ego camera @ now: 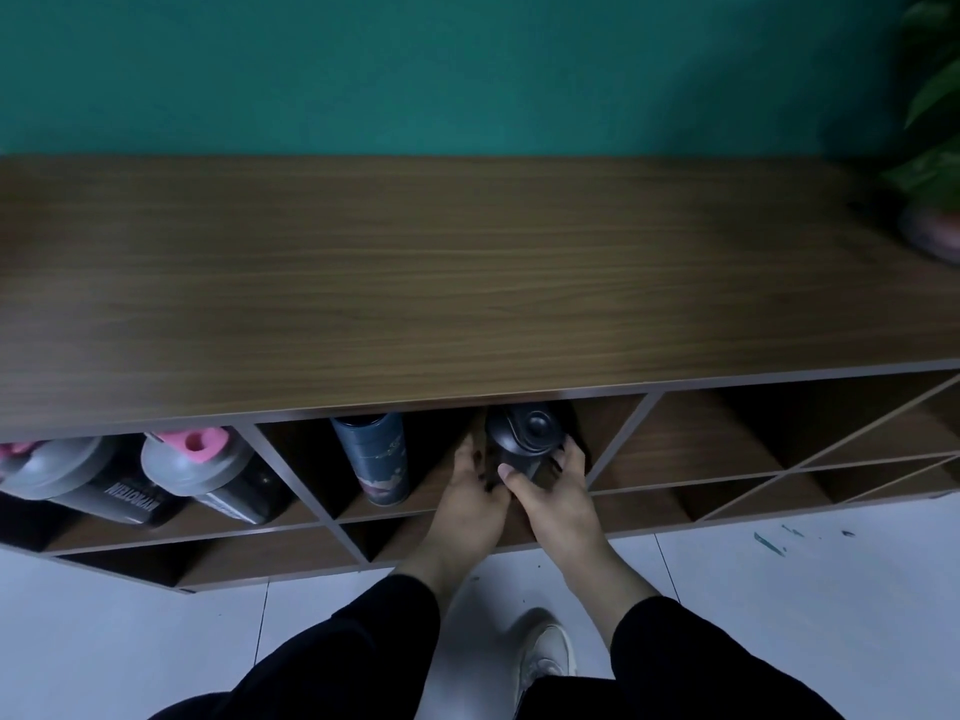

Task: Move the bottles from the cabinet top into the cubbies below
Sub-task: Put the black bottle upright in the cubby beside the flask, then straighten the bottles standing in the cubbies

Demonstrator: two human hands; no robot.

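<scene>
- Head view, looking down over the wooden cabinet top (415, 272), which fills the middle of the frame against a teal wall (415, 65).
- Both hands meet at lower centre, at the mouth of a cubby (618, 418). Left hand (475, 493) and right hand (558, 493) each have their grip closed around a black bottle (522, 433); its top end sits just under the cabinet edge, inside the opening.
- Same cubby, left of the hands: 1 dark blue bottle (375, 454) leaning on the slanted divider.
- Lower left cubby: 2 grey shaker bottles with pink caps (200, 462), lying tilted side by side, touching or nearly so.
- Cubbies at right centre show only wood.
- Right edge: potted plant (935, 148) on the surface, blurred.
- Bottom: black sleeves (691, 652), white shoe (548, 654) on pale tiled floor (779, 589) with teal flecks.
</scene>
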